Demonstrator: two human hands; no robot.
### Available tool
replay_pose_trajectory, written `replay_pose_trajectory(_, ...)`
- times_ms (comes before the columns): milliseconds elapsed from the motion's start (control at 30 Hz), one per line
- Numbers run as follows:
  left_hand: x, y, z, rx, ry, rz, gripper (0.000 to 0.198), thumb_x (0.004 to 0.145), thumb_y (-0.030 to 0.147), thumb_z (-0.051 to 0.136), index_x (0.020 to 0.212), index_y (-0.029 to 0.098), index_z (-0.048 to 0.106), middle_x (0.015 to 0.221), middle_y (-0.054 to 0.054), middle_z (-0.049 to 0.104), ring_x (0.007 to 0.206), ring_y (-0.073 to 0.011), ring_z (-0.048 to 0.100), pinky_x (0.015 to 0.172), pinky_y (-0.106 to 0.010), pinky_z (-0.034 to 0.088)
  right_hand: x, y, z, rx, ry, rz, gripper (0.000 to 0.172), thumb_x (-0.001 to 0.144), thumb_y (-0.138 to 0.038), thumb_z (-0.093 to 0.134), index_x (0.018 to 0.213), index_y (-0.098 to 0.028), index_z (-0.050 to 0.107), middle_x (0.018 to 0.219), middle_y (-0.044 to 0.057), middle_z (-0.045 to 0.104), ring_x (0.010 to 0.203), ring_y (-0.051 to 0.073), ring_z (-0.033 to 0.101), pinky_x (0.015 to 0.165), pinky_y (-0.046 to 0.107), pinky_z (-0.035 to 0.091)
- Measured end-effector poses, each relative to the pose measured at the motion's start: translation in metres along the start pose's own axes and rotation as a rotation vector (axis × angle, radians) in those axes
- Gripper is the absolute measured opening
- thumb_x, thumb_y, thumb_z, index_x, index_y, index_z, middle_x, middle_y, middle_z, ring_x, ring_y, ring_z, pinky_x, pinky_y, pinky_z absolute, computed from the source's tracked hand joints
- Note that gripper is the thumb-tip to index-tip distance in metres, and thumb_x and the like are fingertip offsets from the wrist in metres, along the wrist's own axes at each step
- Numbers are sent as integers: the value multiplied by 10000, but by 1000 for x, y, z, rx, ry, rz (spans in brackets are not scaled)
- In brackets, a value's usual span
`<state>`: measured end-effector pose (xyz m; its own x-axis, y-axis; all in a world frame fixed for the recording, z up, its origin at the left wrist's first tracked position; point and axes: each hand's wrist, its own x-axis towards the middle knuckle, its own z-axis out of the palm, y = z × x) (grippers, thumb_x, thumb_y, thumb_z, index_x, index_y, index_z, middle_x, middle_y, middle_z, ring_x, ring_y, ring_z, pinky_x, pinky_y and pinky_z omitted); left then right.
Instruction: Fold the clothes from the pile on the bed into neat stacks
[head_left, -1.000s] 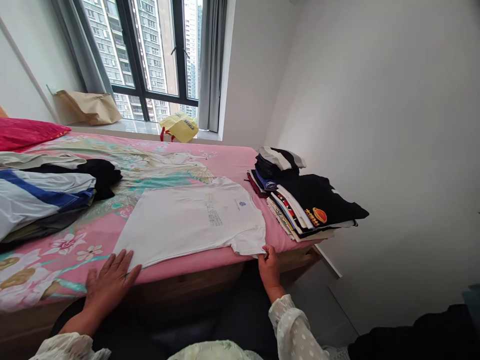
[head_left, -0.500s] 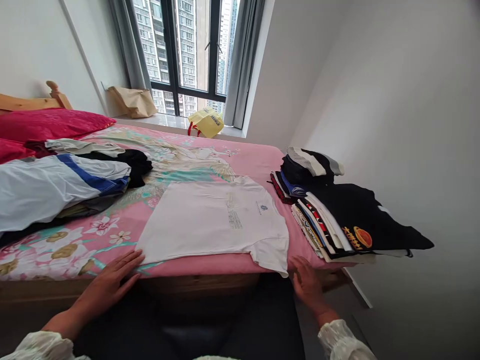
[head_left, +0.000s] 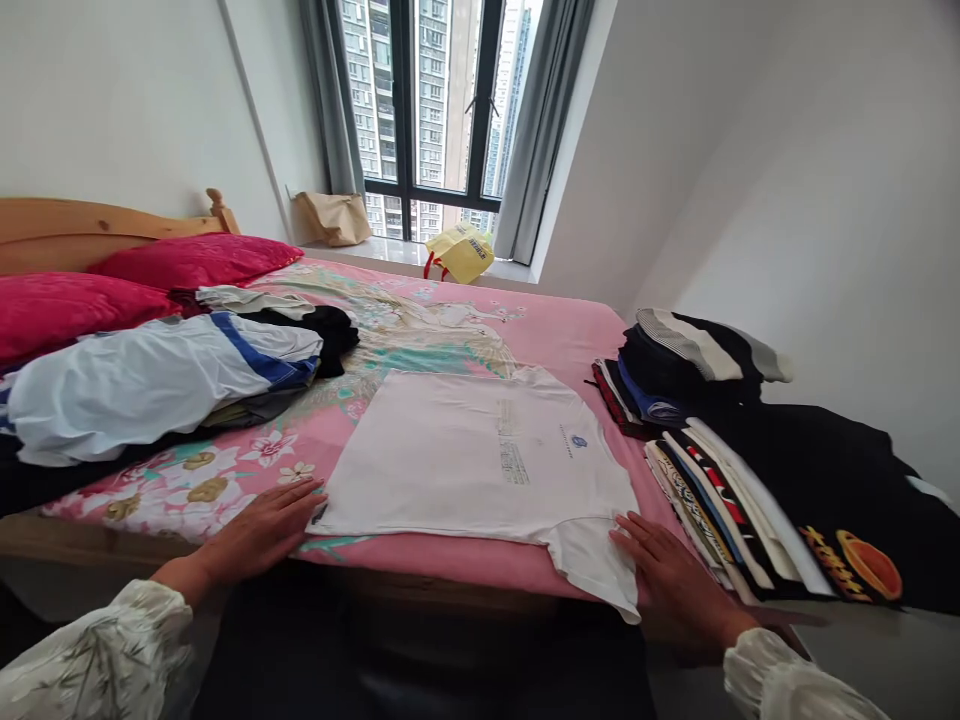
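Note:
A white T-shirt (head_left: 480, 460) lies spread flat on the pink flowered bedsheet (head_left: 247, 460) near the bed's front edge. My left hand (head_left: 266, 530) lies flat with fingers stretched out at the shirt's lower left corner, touching its hem. My right hand (head_left: 667, 575) rests open beside the shirt's right sleeve, which hangs a little over the bed edge. Neither hand holds anything.
A stack of folded shirts (head_left: 757, 490) with a black one on top sits at the right. A loose heap of clothes (head_left: 157, 380) lies at the left, with red pillows (head_left: 112, 285) behind. A yellow bag (head_left: 459, 250) and a brown paper bag (head_left: 330, 217) stand on the window sill.
The view has swung left, showing the headboard and pillows. My right hand let go of the sleeve's edge and now lies flat beside it. My left hand stays at the hem.

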<state>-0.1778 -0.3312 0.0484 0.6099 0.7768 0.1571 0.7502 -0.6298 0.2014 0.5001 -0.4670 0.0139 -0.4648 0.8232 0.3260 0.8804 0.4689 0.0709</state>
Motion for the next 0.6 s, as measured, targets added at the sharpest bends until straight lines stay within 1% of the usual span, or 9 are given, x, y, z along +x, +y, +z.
replay_pose_trajectory(67, -1, 2, -4, -6, -45, 40, 506, 807, 405, 570, 1304, 322, 520, 1437, -39, 425, 1317, -287, 385, 1089, -440, 339, 1, -3, -6, 14, -55, -87, 539, 824, -182, 501, 1348, -302, 455, 1387, 49, 464, 1304, 242, 402, 1034, 473, 413)
replay_pose_trajectory(167, -6, 7, 0, -9, -69, 72, 474, 845, 388, 533, 1315, 355, 494, 1419, -11, 451, 1310, -261, 401, 1085, -436, 347, -2, -10, -9, 17, -117, -179, 638, 795, -222, 542, 1406, -286, 371, 1413, 65, 423, 1327, 269, 362, 1045, 482, 387)
replay_pose_trajectory(233, -9, 9, 7, -15, -39, 54, 448, 859, 377, 514, 1307, 361, 503, 1399, -2, 478, 1292, -247, 427, 1092, -433, 337, -6, -14, -3, 30, -115, -183, 653, 786, -194, 523, 1411, -289, 362, 1413, 60, 422, 1315, 259, 382, 1036, 466, 394)
replay_pose_trajectory(267, -10, 10, 10, -18, -19, 40, 442, 858, 381, 515, 1299, 361, 512, 1391, -1, 487, 1282, -246, 439, 1094, -432, 333, -8, -15, 1, 39, -90, -164, 641, 785, -178, 508, 1402, -295, 376, 1400, 54, 441, 1298, 248, 409, 1029, 457, 401)
replay_pose_trajectory(367, -10, 9, 17, -24, 30, 11, 412, 847, 394, 525, 1257, 370, 556, 1370, 0, 511, 1258, -251, 465, 1079, -414, 353, -10, -17, 16, 91, 33, -49, 525, 806, -202, 485, 1320, -308, 478, 1316, 39, 542, 1212, 232, 511, 1013, 463, 411)
replay_pose_trajectory(467, -7, 6, 18, -17, 32, 10, 383, 845, 400, 523, 1224, 402, 575, 1345, 14, 536, 1231, -245, 491, 1041, -389, 391, -6, -18, 26, 204, 189, 144, 384, 807, -327, 505, 1183, -293, 579, 1176, 47, 639, 1090, 268, 596, 1009, 529, 397)
replay_pose_trajectory(533, -6, 4, 19, -20, 26, -2, 364, 847, 405, 519, 1205, 412, 588, 1328, 17, 550, 1218, -242, 500, 1023, -378, 404, 1, -21, 28, 289, 289, 276, 354, 808, -401, 496, 1122, -283, 608, 1087, 62, 673, 1028, 292, 619, 1024, 570, 364)
replay_pose_trajectory(600, -5, 3, 20, -31, 35, -32, 328, 847, 415, 516, 1157, 403, 625, 1300, 12, 572, 1205, -241, 508, 1009, -372, 413, 10, -24, 27, 367, 359, 403, 325, 813, -425, 488, 1063, -277, 635, 1035, 81, 684, 1006, 299, 620, 1027, 561, 363)
